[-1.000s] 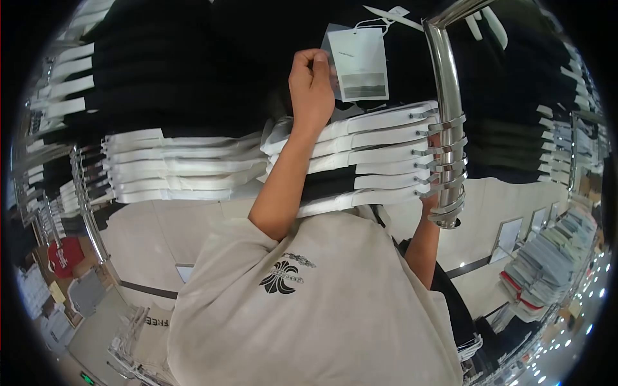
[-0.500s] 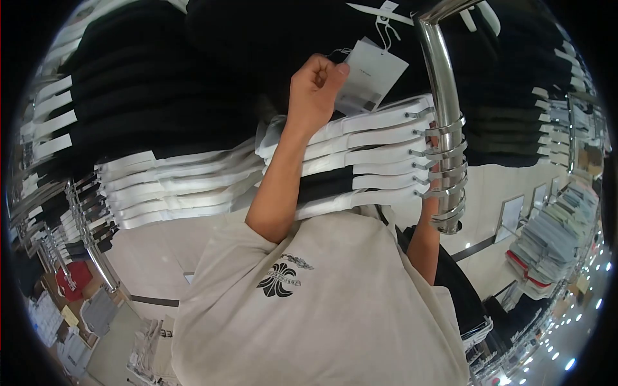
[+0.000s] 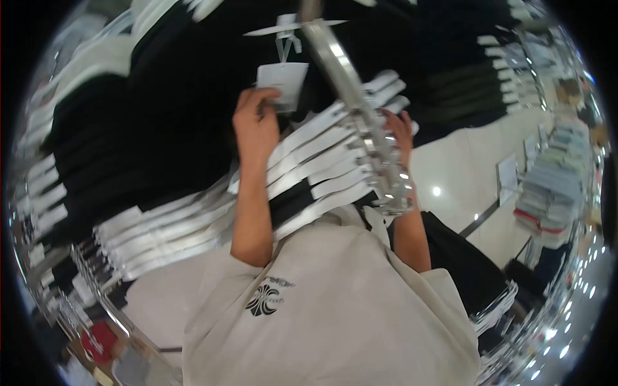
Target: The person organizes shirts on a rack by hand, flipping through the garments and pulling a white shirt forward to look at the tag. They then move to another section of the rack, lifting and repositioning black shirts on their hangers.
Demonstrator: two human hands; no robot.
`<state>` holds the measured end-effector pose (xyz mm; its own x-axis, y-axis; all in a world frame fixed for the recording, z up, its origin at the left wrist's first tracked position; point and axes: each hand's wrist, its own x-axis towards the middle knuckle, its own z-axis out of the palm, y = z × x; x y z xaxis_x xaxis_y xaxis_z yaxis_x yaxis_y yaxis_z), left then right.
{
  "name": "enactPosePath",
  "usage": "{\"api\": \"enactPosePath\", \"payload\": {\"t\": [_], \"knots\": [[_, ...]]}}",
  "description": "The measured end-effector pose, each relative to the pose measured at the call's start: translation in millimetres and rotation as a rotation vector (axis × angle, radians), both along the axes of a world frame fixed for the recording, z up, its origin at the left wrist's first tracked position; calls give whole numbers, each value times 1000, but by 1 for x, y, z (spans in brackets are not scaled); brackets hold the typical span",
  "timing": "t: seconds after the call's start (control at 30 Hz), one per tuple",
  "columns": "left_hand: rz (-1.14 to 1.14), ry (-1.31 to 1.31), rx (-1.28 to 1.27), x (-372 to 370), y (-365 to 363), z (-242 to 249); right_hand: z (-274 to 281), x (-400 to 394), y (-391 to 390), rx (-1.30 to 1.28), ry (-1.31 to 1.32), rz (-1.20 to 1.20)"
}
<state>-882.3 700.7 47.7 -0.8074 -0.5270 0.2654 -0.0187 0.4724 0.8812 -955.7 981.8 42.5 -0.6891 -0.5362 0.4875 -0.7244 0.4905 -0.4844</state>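
My left hand is closed in a pinch on the lower left edge of a white hang tag. A looped cord ties the tag to the neck of a black garment on a white hanger. My right hand is on the far side of the chrome rail, its fingers close to the hanger ends; they are blurred and partly behind the rail. Just below my left hand, several white hangers hang in a row from the rail.
More black garments on white hangers fill the left side and the upper right. Folded light clothes are stacked at the right. Black clothing hangs by my right elbow, and a red item lies at the lower left.
The view has turned, so the rail now slants and the tag sits further left. My left hand still holds the tag. My right hand has come up from behind the rail, beside the hangers.
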Motion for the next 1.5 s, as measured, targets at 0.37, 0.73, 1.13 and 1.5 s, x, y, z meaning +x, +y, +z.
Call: {"api": "enactPosePath", "payload": {"t": [0.37,0.73,1.13,1.5], "knots": [[92,-216,-345,67,51,78,0,5,-22,-71,20,73],[406,44,-198,91,157,46,4,-42,32,-153,-284,647],[847,-118,-232,33,258,42,-42,-75,117,-224,-231,559],[782,-74,-244,25,229,29,-39,-81,127,-271,-481,784]]}}
